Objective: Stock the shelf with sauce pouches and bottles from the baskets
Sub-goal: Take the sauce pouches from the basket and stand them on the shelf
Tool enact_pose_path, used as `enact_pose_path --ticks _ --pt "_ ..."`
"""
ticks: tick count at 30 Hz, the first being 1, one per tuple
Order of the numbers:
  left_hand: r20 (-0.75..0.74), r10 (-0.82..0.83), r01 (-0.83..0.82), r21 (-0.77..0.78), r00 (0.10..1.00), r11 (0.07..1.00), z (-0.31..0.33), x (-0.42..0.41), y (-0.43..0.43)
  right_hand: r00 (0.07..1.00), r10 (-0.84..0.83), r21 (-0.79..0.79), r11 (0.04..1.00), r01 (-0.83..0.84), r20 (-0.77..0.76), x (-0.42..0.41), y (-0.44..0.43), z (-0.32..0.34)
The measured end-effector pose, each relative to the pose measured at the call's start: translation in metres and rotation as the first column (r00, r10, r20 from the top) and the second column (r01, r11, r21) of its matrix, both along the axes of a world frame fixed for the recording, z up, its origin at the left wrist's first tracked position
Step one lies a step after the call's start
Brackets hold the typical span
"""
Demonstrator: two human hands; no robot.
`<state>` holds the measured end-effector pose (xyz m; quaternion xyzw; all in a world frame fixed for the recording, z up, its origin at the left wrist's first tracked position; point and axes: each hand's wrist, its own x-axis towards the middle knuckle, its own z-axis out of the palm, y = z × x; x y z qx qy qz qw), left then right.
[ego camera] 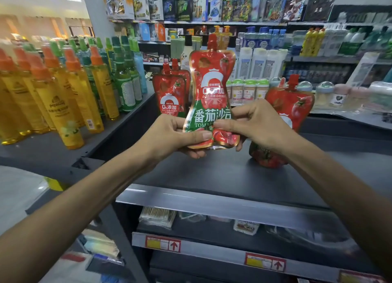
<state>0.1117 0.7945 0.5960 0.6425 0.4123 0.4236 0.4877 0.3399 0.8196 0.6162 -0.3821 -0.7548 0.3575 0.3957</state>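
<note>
I hold a red tomato sauce pouch (212, 87) upright above the dark shelf (212, 176). My left hand (171, 137) grips its lower left corner, thumb across the front. My right hand (252, 123) pinches its lower right side. Two more red pouches (170, 91) stand upright at the back left of the shelf, one behind the other. Another pouch (292, 106) stands to the right, partly hidden behind my right hand and wrist. No basket is in view.
Yellow bottles with orange caps (55, 100) and green bottles (125, 79) fill the shelf section on the left. Small jars (248, 91) stand behind the pouches. A lower shelf with price tags (163, 243) holds packets. Far shelves carry boxes and bottles.
</note>
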Motion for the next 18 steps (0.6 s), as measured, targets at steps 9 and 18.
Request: enact_pose_path --ticks 9,18 --pt "0.145 -0.037 0.065 -0.190 0.989 0.980 -0.006 0.014 -0.009 0.998 -0.025 -0.093 0.995 0.021 -0.049 0.001 -0.014 -0.009" --pt "0.224 0.010 0.008 -0.079 0.975 0.997 -0.003 0.013 -0.021 0.977 0.039 -0.139 0.988 -0.069 -0.211 0.005 -0.033 -0.004"
